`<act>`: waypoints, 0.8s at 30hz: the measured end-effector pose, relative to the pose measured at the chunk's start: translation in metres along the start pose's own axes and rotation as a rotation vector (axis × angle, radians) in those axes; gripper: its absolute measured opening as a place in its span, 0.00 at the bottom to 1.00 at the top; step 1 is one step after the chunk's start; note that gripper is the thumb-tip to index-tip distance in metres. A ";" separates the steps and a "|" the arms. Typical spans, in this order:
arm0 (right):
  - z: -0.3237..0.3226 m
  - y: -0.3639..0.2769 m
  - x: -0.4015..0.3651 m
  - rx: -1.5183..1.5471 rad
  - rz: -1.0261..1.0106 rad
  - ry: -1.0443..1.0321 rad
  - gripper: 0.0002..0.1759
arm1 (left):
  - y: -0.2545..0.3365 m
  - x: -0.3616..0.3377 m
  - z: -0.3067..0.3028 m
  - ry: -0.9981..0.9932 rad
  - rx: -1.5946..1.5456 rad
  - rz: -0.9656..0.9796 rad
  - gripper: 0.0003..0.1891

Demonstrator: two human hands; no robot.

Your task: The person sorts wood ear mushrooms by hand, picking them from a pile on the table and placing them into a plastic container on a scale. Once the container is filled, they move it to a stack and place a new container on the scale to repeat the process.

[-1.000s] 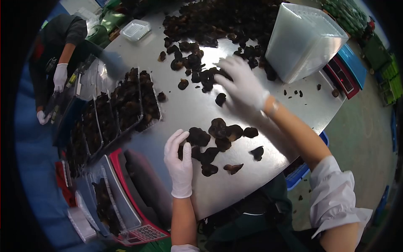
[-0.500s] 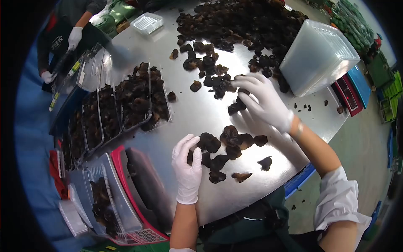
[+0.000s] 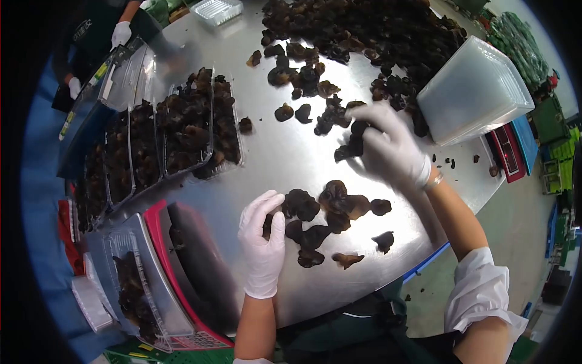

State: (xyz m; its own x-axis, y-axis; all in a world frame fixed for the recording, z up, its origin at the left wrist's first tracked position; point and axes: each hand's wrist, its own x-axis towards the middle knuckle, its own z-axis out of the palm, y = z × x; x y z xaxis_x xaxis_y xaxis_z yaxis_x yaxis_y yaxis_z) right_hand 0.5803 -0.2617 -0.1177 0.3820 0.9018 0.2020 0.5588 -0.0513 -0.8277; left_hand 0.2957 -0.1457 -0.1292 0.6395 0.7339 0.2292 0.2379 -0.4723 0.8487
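Note:
My left hand (image 3: 264, 246), in a white glove, is curled around a dark wood ear mushroom (image 3: 267, 226) that shows between fingers and thumb. Just right of it lies a loose group of wood ear mushrooms (image 3: 315, 233) on the metal table. My right hand (image 3: 394, 142), also gloved and slightly blurred, has its fingers and thumb around a dark wood ear mushroom (image 3: 358, 128). Another piece (image 3: 347, 151) lies just under that hand. The large heap of wood ear mushrooms (image 3: 364, 30) covers the far part of the table (image 3: 273, 164).
Filled clear trays (image 3: 188, 133) stand in a row at the left. A tray with mushrooms (image 3: 136, 297) rests on a pink-edged scale (image 3: 182, 291). Stacked empty trays (image 3: 473, 91) are at right, with one tray (image 3: 216, 11) at the back. A co-worker's gloved hand (image 3: 121, 34) is at upper left.
The whole view has shifted slightly. My right hand has closed in around a mushroom piece among those near the heap. My left hand keeps its curled hold.

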 end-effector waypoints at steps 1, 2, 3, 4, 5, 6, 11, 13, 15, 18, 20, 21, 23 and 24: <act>0.001 -0.002 -0.006 -0.625 -0.597 -0.048 0.20 | 0.001 -0.001 0.001 -0.003 -0.006 -0.003 0.12; 0.012 -0.013 -0.019 -0.339 -0.168 -0.210 0.21 | 0.001 -0.002 0.001 -0.003 -0.020 -0.018 0.12; 0.032 -0.019 -0.035 -0.237 -0.277 -0.139 0.19 | 0.000 -0.002 0.001 0.000 -0.033 -0.032 0.12; 0.039 -0.032 -0.046 -0.283 -0.312 -0.278 0.22 | 0.000 -0.001 0.001 0.003 -0.035 -0.035 0.12; 0.042 -0.048 -0.055 -0.308 -0.365 -0.316 0.23 | 0.000 -0.001 0.001 0.021 -0.033 -0.023 0.12; 0.041 -0.059 -0.061 -0.331 -0.416 -0.350 0.25 | 0.000 -0.001 0.001 0.035 -0.029 -0.010 0.12; 0.035 -0.041 -0.035 -0.292 -0.232 -0.189 0.27 | 0.003 -0.001 0.002 0.020 -0.002 -0.013 0.12; 0.050 -0.035 -0.040 -0.143 -0.270 -0.370 0.28 | 0.003 0.000 0.001 0.020 0.014 -0.012 0.11; 0.048 -0.055 -0.038 -0.250 -0.343 -0.382 0.26 | 0.002 0.001 0.001 0.027 0.006 -0.008 0.11; 0.045 -0.050 0.014 -0.275 -0.386 -0.124 0.21 | -0.002 -0.001 0.003 0.024 -0.013 -0.012 0.11; 0.058 -0.035 0.060 -0.358 -0.441 0.007 0.17 | -0.001 0.001 0.003 0.029 -0.017 -0.024 0.11; 0.075 -0.017 0.078 -0.461 -0.473 0.072 0.17 | -0.001 0.001 0.004 0.019 -0.014 -0.005 0.11; 0.095 -0.001 0.103 -0.752 -0.473 0.067 0.19 | -0.002 0.000 0.003 0.022 0.002 -0.030 0.11; 0.096 -0.002 0.109 -0.855 -0.443 0.080 0.20 | -0.002 0.001 0.003 0.009 0.001 -0.012 0.11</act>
State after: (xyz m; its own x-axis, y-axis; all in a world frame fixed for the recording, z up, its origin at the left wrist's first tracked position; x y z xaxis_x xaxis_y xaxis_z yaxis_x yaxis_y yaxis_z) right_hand 0.5497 -0.1224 -0.1447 0.0395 0.8841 0.4657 0.9992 -0.0373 -0.0138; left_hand 0.2980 -0.1459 -0.1326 0.6302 0.7435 0.2234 0.2460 -0.4642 0.8509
